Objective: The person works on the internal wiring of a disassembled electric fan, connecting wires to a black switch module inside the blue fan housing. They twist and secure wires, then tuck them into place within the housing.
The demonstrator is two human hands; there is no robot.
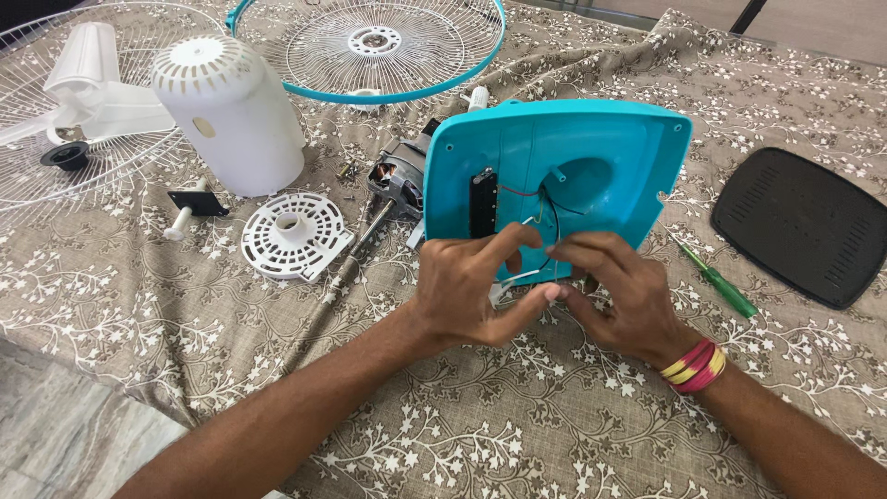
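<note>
My left hand (467, 286) and right hand (614, 286) pinch thin wires (517, 275) at the lower edge of the upturned turquoise fan base (601, 157) standing on the floral cloth (462, 416), beside the motor (393, 180).

fan base shell (591, 157): turquoise, tipped up, hollow underside showing | wires (517, 277): white, at lower edge
</note>
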